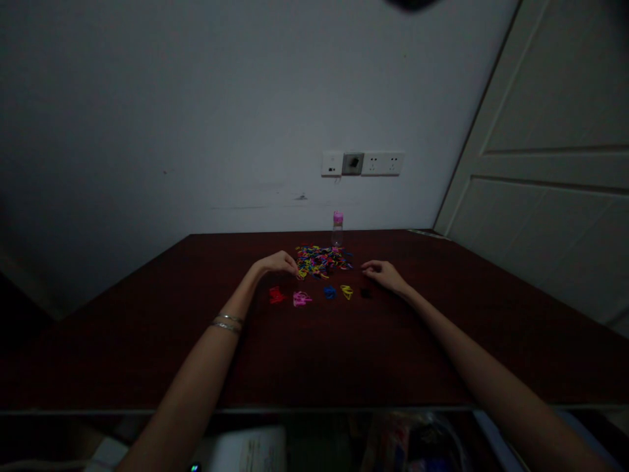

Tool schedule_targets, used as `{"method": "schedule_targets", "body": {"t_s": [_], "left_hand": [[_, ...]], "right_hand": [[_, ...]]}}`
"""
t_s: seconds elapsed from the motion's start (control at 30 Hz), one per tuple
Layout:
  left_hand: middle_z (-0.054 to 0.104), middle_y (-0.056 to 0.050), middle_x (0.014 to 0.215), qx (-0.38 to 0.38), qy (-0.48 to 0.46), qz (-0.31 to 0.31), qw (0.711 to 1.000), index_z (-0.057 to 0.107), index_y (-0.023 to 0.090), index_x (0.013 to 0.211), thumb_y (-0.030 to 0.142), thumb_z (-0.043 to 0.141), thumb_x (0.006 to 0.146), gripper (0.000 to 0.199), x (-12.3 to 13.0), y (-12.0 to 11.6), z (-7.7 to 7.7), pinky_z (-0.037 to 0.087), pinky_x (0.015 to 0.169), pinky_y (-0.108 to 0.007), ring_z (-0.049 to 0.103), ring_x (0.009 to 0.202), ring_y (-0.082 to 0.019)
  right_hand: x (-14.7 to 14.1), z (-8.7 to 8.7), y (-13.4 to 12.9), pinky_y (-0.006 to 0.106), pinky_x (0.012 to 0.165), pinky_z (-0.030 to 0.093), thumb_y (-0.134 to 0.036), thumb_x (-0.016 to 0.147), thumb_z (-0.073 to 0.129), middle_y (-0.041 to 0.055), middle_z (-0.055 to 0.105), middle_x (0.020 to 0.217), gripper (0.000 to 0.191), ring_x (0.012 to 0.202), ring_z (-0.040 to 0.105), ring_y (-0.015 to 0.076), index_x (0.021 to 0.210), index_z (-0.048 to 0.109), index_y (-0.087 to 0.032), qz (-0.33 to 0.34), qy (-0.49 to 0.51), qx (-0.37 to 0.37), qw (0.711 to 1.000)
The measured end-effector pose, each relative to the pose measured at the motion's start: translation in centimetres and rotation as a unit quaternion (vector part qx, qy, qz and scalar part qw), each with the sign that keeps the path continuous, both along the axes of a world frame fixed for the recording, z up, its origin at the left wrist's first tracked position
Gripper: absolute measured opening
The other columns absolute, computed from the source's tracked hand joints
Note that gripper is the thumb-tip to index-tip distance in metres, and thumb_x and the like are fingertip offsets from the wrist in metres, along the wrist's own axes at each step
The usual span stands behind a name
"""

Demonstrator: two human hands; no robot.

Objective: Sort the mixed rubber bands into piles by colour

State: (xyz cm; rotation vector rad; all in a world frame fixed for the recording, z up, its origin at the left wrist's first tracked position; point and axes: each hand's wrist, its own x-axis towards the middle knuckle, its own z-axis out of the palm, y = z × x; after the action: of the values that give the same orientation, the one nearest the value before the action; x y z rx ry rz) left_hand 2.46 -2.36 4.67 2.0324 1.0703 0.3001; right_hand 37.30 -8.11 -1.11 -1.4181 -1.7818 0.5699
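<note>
A mixed heap of small colourful bands (322,260) lies on the dark red table (344,354). In front of it, from left to right, are small piles: red (276,295), pink (301,299), blue (329,292), yellow (346,292) and black (365,292). My left hand (282,263) is at the heap's left edge, its fingers closed and pointing down; whatever they hold is too small to make out. Right of the heap, behind the black pile, my right hand (384,274) has its fingers bent close together near the table, and anything between them is too small to tell.
Behind the heap stands a clear bottle with a pink cap (337,229). Sockets (382,164) are on the wall, and a pale door (555,151) is at the right. Below the table's front edge, a white item (258,449) and plastic-wrapped things are partly visible.
</note>
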Motion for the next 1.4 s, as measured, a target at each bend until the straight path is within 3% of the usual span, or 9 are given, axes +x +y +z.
{"method": "schedule_targets", "body": {"t_s": [0.17, 0.33, 0.47, 0.57, 0.7, 0.87, 1.1, 1.4], "left_hand": [[0.058, -0.001, 0.054, -0.054, 0.027, -0.079, 0.995, 0.070, 0.012, 0.070, 0.027, 0.065, 0.057, 0.021, 0.8, -1.1, 0.5, 0.023, 0.042, -0.020, 0.035, 0.043, -0.005], [0.053, 0.000, 0.049, -0.103, 0.053, -0.082, 0.990, 0.069, 0.013, 0.073, 0.031, 0.067, 0.056, 0.025, 1.2, -1.9, 0.6, 0.021, 0.040, -0.020, 0.035, 0.041, -0.005], [0.046, 0.002, 0.045, -0.049, 0.015, -0.033, 0.998, 0.068, 0.012, 0.074, 0.036, 0.066, 0.058, 0.029, 0.8, -1.7, 0.6, 0.019, 0.038, -0.020, 0.032, 0.039, -0.005], [0.044, 0.003, 0.046, 0.014, -0.063, 0.055, 0.996, 0.066, 0.012, 0.072, 0.041, 0.062, 0.062, 0.031, 0.5, -1.0, 0.2, 0.019, 0.037, -0.020, 0.030, 0.038, -0.004], [0.039, 0.004, 0.046, 0.063, -0.167, 0.185, 0.967, 0.062, 0.012, 0.071, 0.045, 0.057, 0.065, 0.034, -0.2, 0.1, -0.6, 0.017, 0.035, -0.019, 0.028, 0.035, -0.004], [0.035, 0.007, 0.045, 0.055, -0.243, 0.265, 0.931, 0.060, 0.013, 0.073, 0.045, 0.056, 0.066, 0.033, -1.0, 0.7, -1.9, 0.015, 0.034, -0.018, 0.024, 0.033, -0.003], [0.035, 0.007, 0.044, 0.018, -0.236, 0.293, 0.926, 0.059, 0.012, 0.077, 0.041, 0.054, 0.069, 0.031, -1.3, 1.1, -3.4, 0.014, 0.034, -0.018, 0.023, 0.032, -0.002], [0.038, 0.005, 0.047, 0.042, -0.208, 0.269, 0.939, 0.061, 0.011, 0.079, 0.042, 0.053, 0.070, 0.033, -0.8, 0.8, -3.0, 0.016, 0.036, -0.018, 0.027, 0.035, -0.003]], "right_hand": [[-0.2, 0.1, -0.2, 0.023, 0.058, 0.040, -0.030, 0.066, 0.055, 0.0016, 0.059, 0.068, 0.031, 0.062, 0.051, 0.0116, 0.089, 0.063, -0.011, 0.000, -0.001, -0.001, 1.000], [-0.4, 0.4, -0.6, 0.023, 0.060, 0.041, -0.030, 0.067, 0.055, 0.0025, 0.060, 0.070, 0.031, 0.064, 0.053, 0.0126, 0.089, 0.063, -0.012, -0.001, -0.002, -0.002, 1.000], [-0.5, 0.6, -0.6, 0.023, 0.058, 0.040, -0.029, 0.067, 0.054, 0.0010, 0.058, 0.065, 0.030, 0.061, 0.052, 0.0118, 0.089, 0.063, -0.011, 0.007, -0.017, 0.002, 1.000], [-1.1, 1.0, -0.4, 0.022, 0.057, 0.040, -0.027, 0.067, 0.054, 0.0011, 0.058, 0.067, 0.028, 0.061, 0.052, 0.0114, 0.089, 0.063, -0.012, 0.035, -0.032, 0.015, 0.999], [-3.3, 1.5, 0.1, 0.021, 0.057, 0.040, -0.024, 0.067, 0.054, 0.0016, 0.059, 0.073, 0.027, 0.062, 0.052, 0.0106, 0.091, 0.062, -0.013, 0.083, -0.030, 0.027, 0.996], [-7.2, 2.1, 0.5, 0.020, 0.057, 0.040, -0.020, 0.067, 0.055, 0.0015, 0.060, 0.076, 0.029, 0.063, 0.052, 0.0099, 0.094, 0.062, -0.014, 0.137, -0.057, 0.035, 0.988], [-9.7, 2.5, 1.7, 0.019, 0.057, 0.039, -0.012, 0.065, 0.054, 0.0015, 0.062, 0.073, 0.027, 0.062, 0.053, 0.0102, 0.090, 0.063, -0.014, 0.182, -0.133, 0.023, 0.974], [-9.9, 2.6, 1.7, 0.019, 0.056, 0.038, -0.010, 0.065, 0.050, 0.0007, 0.060, 0.068, 0.026, 0.061, 0.051, 0.0095, 0.088, 0.064, -0.013, 0.181, -0.112, 0.023, 0.977]]}}
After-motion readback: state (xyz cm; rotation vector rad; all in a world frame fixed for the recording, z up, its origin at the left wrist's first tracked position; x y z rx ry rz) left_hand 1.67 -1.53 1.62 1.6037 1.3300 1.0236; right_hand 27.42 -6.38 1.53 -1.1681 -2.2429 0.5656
